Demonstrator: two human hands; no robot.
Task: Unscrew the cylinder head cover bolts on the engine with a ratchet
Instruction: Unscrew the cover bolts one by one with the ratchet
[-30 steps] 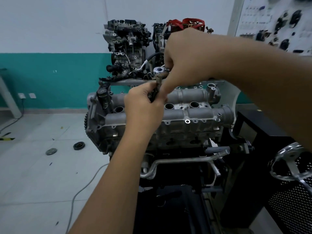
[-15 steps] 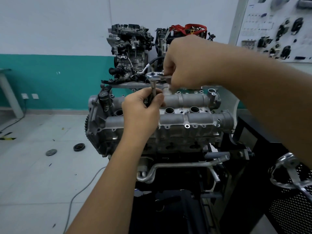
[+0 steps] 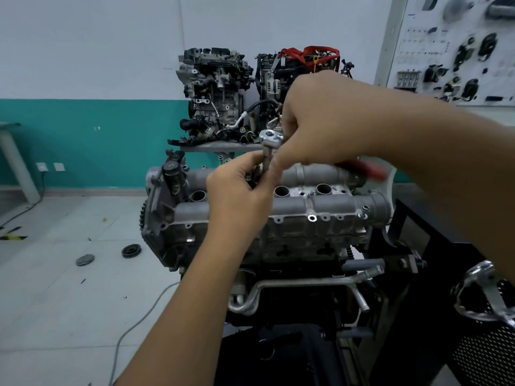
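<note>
A grey cylinder head cover (image 3: 320, 210) tops the engine on a stand in front of me, with open round plug holes along its middle. A ratchet (image 3: 269, 136) stands over its far left part, head up, on a vertical extension bar. My left hand (image 3: 239, 190) pinches the extension bar low down near the cover. My right hand (image 3: 320, 121) grips the ratchet handle, whose red end (image 3: 367, 168) sticks out blurred below my forearm. The bolt under the socket is hidden by my left hand.
Two other engines (image 3: 214, 90) sit on a shelf behind. A parts board (image 3: 457, 51) hangs at the right. Two round discs (image 3: 131, 250) and a cable (image 3: 133, 327) lie on the floor at left. A chrome bracket on black mesh (image 3: 485, 296) stands at the right edge.
The ratchet handle has swung to the right, so its red end now shows under my right forearm. My left hand stays on the extension bar.
</note>
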